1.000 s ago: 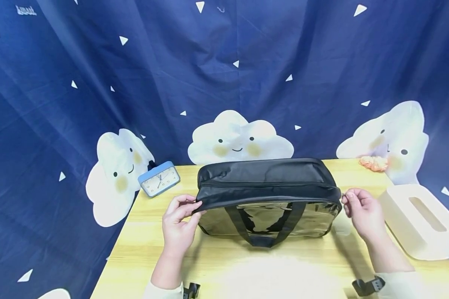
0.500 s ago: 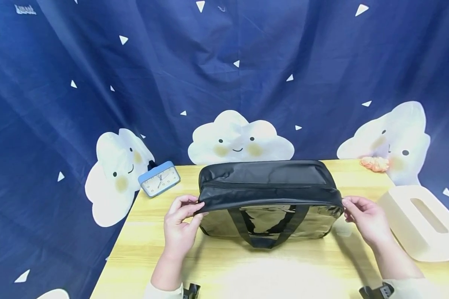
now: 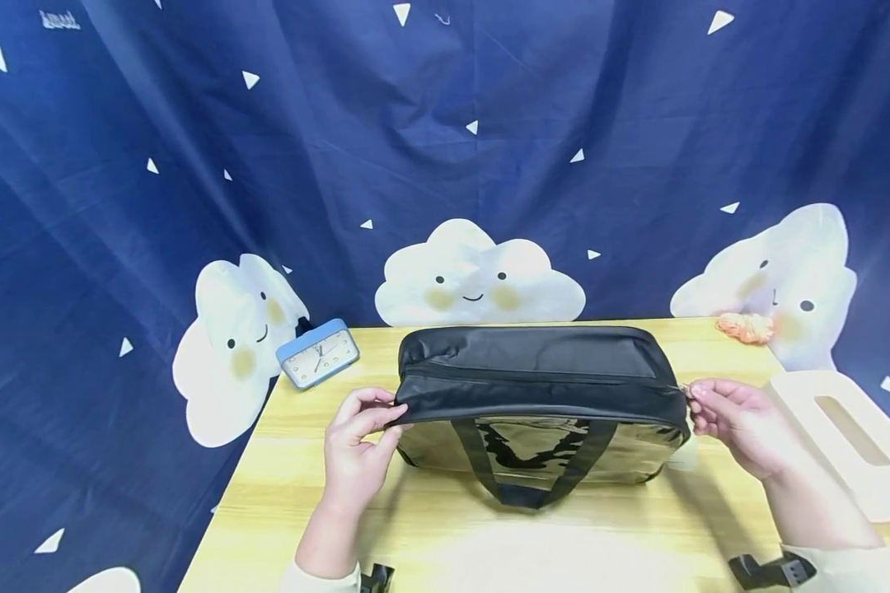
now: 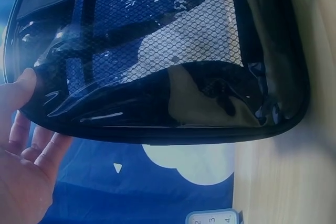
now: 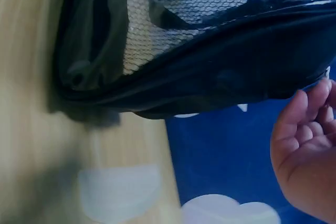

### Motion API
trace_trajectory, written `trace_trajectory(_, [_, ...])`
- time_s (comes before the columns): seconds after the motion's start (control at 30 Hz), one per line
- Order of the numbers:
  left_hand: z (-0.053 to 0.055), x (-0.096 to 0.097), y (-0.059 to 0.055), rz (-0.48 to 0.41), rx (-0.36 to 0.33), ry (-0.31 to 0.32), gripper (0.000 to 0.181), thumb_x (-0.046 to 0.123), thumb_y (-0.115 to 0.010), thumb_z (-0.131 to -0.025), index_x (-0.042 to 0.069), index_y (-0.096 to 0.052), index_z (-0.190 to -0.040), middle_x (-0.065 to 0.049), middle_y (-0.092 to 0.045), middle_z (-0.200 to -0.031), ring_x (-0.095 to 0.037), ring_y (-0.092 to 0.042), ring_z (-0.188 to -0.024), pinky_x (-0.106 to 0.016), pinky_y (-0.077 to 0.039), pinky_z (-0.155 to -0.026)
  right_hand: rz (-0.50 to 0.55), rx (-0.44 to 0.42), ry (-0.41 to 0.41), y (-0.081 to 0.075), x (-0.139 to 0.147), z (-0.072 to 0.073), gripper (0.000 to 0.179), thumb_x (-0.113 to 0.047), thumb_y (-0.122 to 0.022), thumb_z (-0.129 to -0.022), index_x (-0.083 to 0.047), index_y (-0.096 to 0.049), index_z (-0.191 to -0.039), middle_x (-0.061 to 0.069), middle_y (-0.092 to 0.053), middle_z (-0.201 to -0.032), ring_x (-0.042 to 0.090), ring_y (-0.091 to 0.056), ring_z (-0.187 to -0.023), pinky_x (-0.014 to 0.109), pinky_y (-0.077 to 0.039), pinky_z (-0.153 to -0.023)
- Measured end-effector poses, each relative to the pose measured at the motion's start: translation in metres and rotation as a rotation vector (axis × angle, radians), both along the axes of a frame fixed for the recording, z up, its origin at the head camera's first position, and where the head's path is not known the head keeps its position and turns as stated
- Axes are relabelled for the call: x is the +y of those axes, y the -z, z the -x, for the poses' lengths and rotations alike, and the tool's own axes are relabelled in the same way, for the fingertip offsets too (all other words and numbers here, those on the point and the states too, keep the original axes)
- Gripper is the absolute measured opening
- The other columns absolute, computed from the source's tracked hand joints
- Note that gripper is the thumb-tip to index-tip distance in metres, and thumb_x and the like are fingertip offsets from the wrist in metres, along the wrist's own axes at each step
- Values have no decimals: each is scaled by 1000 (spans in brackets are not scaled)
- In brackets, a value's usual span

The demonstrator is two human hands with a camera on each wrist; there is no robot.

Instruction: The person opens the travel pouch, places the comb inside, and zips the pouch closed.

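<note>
On the pale wooden surface (image 3: 267, 494) stands a soft black bag with clear panels (image 3: 541, 399). The left hand (image 3: 359, 436) pinches its upper left corner, the right hand (image 3: 742, 424) its right end, seemingly at the black zip (image 3: 526, 375); uneven tugging could snag that or tip everything.

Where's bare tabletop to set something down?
Widest: in front of the black bag, though glare whitens some. Smaller: between the bag and the orange scrunchie, and between the alarm clock and left hand. Crowded: the bag's right end, with the right hand and cream box.
</note>
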State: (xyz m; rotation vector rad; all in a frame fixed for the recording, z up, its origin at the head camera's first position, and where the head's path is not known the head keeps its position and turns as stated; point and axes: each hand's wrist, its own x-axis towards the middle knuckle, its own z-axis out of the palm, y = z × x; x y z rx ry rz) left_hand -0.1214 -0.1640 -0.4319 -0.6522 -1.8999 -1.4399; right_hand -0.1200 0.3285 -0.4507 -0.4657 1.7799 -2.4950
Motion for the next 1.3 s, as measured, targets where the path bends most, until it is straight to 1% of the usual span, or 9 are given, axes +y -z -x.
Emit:
trace_trajectory(0.17, [-1, 0, 1, -4, 14, 3, 34, -29, -73, -73, -4, -82, -95, -23, -65, -103, -11, -68, -94, -20, -60, -73, -155, 41, 203, -19, -16, -1, 38, 13, -44, -106, -4, -72, -88, -2, -62, -76, 8, -54, -62, 21, -43, -54])
trace_trajectory(0.4, [0, 1, 4, -15, 22, 6, 35, -29, -72, -74, -3, -82, -96, -24, -65, -103, -11, -68, -93, -21, -60, -73, -575, 170, 527, -40, -36, -2, 31, 10, -59, -101, -8, -68, -77, -9, -54, -63, 7, -47, -55, 29, -32, -46])
trace_trajectory(0.53, [-1, 2, 5, -16, 21, 2, 36, -29, -71, -74, -3, -82, -96, -24, -65, -104, -12, -68, -93, -20, -60, -74, -631, 232, 602, -43, -40, -4, 31, 11, -62, -99, -10, -70, -79, -13, -55, -64, 4, -46, -54, 28, -30, -43])
trace_trajectory(0.7, [-1, 5, 2, 16, 79, 3, 35, -27, -74, -73, -2, -82, -96, -23, -66, -104, -20, -69, -89, -19, -58, -81, -879, 333, 715, -48, -41, -1, 11, 4, -69, -96, 1, -72, -85, -18, -56, -67, -3, -43, -57, 19, -34, -49])
trace_trajectory(0.83, [-1, 4, 0, 54, 138, -21, 32, -25, -76, -73, -2, -82, -95, -22, -67, -102, -27, -68, -84, -18, -56, -84, -879, 244, 620, -55, -40, 2, 17, -1, -66, -100, 1, -71, -83, -16, -55, -64, 0, -44, -54, 20, -35, -47])
trace_trajectory(0.93, [-1, 3, 0, 62, 132, -23, 33, -25, -73, -73, -1, -82, -95, -20, -68, -102, -28, -69, -85, -18, -56, -85, -547, 64, 363, -59, -36, 6, 29, 3, -55, -105, -4, -72, -83, -11, -58, -66, 2, -47, -51, 18, -38, -45])
trace_trajectory(1.03, [-1, 4, 1, 58, 115, 3, 35, -26, -70, -72, -2, -82, -95, -21, -68, -102, -26, -68, -86, -18, -56, -86, -382, -23, 264, -64, -35, 9, 35, 8, -50, -105, -8, -73, -83, -8, -62, -68, 3, -50, -51, 16, -42, -48])
trace_trajectory(1.2, [0, 7, 2, 63, 98, -1, 37, -27, -69, -72, -1, -82, -95, -20, -69, -102, -23, -68, -88, -19, -55, -87, -751, 150, 446, -78, -51, 6, 21, 4, -59, -103, 4, -70, -85, -13, -64, -67, 3, -53, -54, 15, -44, -51])
trace_trajectory(1.3, [-1, 7, 2, 69, 88, -17, 36, -26, -70, -73, -1, -82, -94, -20, -69, -103, -25, -69, -88, -18, -55, -87, -842, 219, 473, -87, -64, 6, 18, 2, -62, -102, 7, -69, -87, -13, -63, -67, 3, -56, -55, 15, -45, -52])
